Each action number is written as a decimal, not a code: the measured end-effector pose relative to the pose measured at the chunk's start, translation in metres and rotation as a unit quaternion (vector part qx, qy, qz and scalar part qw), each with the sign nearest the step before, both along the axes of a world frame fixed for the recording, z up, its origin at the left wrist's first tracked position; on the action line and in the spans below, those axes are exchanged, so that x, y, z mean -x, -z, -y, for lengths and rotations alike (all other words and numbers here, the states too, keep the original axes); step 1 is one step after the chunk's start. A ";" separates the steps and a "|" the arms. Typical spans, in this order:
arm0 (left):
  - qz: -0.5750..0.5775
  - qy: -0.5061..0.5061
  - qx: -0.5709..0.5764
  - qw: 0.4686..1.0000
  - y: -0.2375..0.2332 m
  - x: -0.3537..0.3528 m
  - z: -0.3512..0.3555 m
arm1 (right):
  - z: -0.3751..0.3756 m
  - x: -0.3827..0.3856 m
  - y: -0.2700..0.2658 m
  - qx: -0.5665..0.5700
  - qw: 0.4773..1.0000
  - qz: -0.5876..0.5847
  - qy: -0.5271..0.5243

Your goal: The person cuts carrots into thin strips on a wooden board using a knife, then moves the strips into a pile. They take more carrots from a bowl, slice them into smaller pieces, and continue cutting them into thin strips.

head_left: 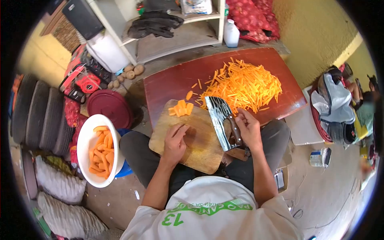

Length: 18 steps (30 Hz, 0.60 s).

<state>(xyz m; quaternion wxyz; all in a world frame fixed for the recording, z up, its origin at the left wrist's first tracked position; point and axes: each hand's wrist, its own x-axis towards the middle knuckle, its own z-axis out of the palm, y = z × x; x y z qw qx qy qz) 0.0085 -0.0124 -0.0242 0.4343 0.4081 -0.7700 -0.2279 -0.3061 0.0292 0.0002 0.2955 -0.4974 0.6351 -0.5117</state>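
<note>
My right hand (249, 130) is closed around the dark handle of a cleaver (219, 117), its broad shiny blade held over the right edge of the wooden cutting board (196, 138). On the board's left part rests my left hand (175, 143), fingers loosely bent and nothing visible in them. Several cut carrot pieces (181, 108) sit at the board's far edge, just beyond my left hand. A large heap of carrot sticks (250, 86) covers much of the red table (168, 82) behind the board. The board lies across my lap and the table's near edge.
To the left, a white tub (83, 154) holds several peeled carrots (102, 154). A maroon lid (110, 108), tyres (40, 112) and sacks (72, 218) stand farther left. Behind the table are a shelf (180, 46), a white jug (231, 34) and red mesh bags (254, 18). A jar (320, 157) lies at right.
</note>
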 end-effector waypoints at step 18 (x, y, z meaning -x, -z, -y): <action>0.186 0.031 0.055 0.980 -0.023 -0.007 0.114 | -0.002 -0.006 0.006 -0.039 0.986 -0.151 -0.055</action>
